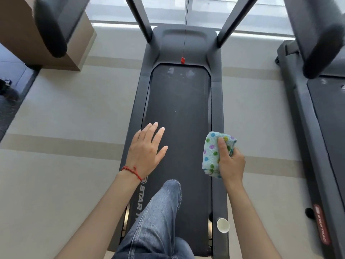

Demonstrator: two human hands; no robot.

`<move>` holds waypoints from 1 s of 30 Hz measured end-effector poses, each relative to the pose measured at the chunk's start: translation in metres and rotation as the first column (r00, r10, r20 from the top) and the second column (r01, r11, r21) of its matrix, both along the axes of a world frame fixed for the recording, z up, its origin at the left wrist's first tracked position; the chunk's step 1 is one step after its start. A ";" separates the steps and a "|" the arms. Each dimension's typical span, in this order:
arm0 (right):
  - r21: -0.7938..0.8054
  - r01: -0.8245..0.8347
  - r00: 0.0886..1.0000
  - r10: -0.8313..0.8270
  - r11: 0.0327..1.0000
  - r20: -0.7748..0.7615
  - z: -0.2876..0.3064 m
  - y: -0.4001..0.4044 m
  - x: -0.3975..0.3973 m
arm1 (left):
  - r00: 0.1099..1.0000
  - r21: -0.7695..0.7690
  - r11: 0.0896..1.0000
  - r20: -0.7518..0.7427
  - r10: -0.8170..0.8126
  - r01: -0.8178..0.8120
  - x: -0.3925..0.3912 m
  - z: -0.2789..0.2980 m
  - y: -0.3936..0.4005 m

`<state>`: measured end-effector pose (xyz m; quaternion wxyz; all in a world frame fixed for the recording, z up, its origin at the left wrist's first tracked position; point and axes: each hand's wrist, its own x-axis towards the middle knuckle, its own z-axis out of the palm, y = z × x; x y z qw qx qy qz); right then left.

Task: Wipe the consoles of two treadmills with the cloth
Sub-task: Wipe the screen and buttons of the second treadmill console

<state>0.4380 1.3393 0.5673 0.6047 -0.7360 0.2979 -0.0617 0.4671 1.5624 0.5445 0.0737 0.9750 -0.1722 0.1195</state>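
Note:
A dark grey treadmill [217, 101] stretches away from me in the middle of the head view, its belt dusty. My right hand [230, 161] grips a folded light-blue cloth [212, 152] with coloured dots, held over the belt's right edge. My left hand [146, 150], a red string on its wrist, hovers over the belt's left side with fingers spread and holds nothing. A second treadmill [306, 113] stands at the right. Neither console is in view; only the uprights [233, 17] and padded handlebar ends [50, 28] show.
A red safety clip [182, 60] hangs on a cord above the belt's front. A white paper cup [223, 225] lies on the right side rail near me. My jeans-clad leg [160, 215] is over the belt. A brown box-like column [24, 38] stands far left.

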 end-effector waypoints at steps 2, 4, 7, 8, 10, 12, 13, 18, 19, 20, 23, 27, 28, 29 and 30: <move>0.005 0.016 1.000 -0.016 1.000 0.000 0.018 0.004 0.032 | 1.000 -0.008 1.000 0.003 -0.028 0.028 0.031 0.017 0.002; 0.003 0.025 1.000 -0.025 1.000 0.002 0.039 0.010 0.056 | 0.999 -0.015 0.999 0.006 -0.047 0.047 0.057 0.036 0.005; 0.014 0.032 0.999 -0.032 0.999 -0.009 0.068 0.015 0.080 | 0.999 -0.034 0.998 0.015 -0.048 0.049 0.085 0.063 0.009; 0.018 0.030 0.999 -0.030 0.999 -0.014 0.076 0.016 0.087 | 0.999 -0.038 0.998 0.014 -0.048 0.049 0.092 0.071 0.009; 0.014 0.019 1.000 -0.019 1.000 -0.023 0.090 0.017 0.100 | 0.998 -0.044 0.997 0.013 -0.055 0.056 0.106 0.085 0.009; 0.000 0.024 0.999 -0.024 1.000 -0.034 0.100 0.016 0.112 | 0.998 -0.050 0.997 0.008 -0.057 0.057 0.119 0.095 0.008; -0.009 0.029 0.999 -0.029 1.000 -0.036 0.105 0.016 0.119 | 0.999 -0.053 0.997 0.003 -0.054 0.055 0.126 0.099 0.008; -0.023 0.032 0.999 -0.032 0.999 -0.023 0.115 0.008 0.160 | 0.998 -0.061 0.997 0.008 -0.056 0.056 0.168 0.109 0.006; -0.025 0.027 1.000 -0.028 0.999 -0.013 0.116 0.006 0.171 | 0.999 -0.056 0.997 0.012 -0.052 0.052 0.178 0.110 0.004; -0.031 0.021 1.000 -0.021 0.999 -0.004 0.117 0.004 0.182 | 0.999 -0.050 0.998 0.015 -0.047 0.048 0.188 0.111 0.003; -0.028 -0.002 1.000 0.003 1.000 0.026 0.122 -0.004 0.219 | 0.999 -0.041 0.998 0.019 -0.038 0.038 0.224 0.115 -0.005; -0.020 -0.039 0.997 0.040 0.999 0.058 0.136 -0.017 0.284 | 0.999 -0.031 0.999 0.034 -0.016 0.018 0.283 0.128 -0.020; -0.018 -0.044 0.997 0.045 0.999 0.063 0.140 -0.021 0.302 | 0.999 -0.035 0.999 0.041 -0.015 0.016 0.299 0.132 -0.025; -0.017 -0.044 0.997 0.045 0.999 0.064 0.145 -0.024 0.318 | 0.999 -0.040 0.999 0.048 -0.013 0.015 0.314 0.137 -0.028; -0.013 -0.045 0.996 0.046 0.999 0.072 0.150 -0.027 0.335 | 0.999 -0.042 0.999 0.052 -0.009 0.012 0.329 0.142 -0.032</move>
